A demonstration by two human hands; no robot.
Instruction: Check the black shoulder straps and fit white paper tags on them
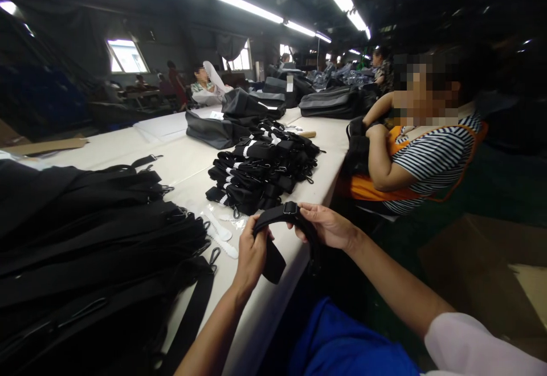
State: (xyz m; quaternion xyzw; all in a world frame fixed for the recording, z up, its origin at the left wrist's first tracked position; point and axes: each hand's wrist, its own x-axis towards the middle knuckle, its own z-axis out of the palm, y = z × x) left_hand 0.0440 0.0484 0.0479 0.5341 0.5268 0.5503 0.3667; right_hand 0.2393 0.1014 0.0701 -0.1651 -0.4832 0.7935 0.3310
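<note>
A black webbing strap [273, 215] with a metal slider buckle [290, 208] arches between my two hands over the table's front edge. My left hand [252, 248] is closed round its left part, and a loop of webbing hangs below. Fingers and thumb of my right hand [325, 225] pinch the strap just right of the buckle, where another length droops down. Just beyond lies a pile of bundled black straps [260, 165] with metal hooks and white bands. White serrated strips [222, 236] lie on the table near my left hand.
A large heap of black straps [85, 250] with hooks covers the table's left side. Dark bags [213, 128] stand farther back on the pale table [115, 151]. At the right sits a co-worker in a striped sleeve [440, 154], with dark material in hand. A cardboard box [474, 273] stands lower right.
</note>
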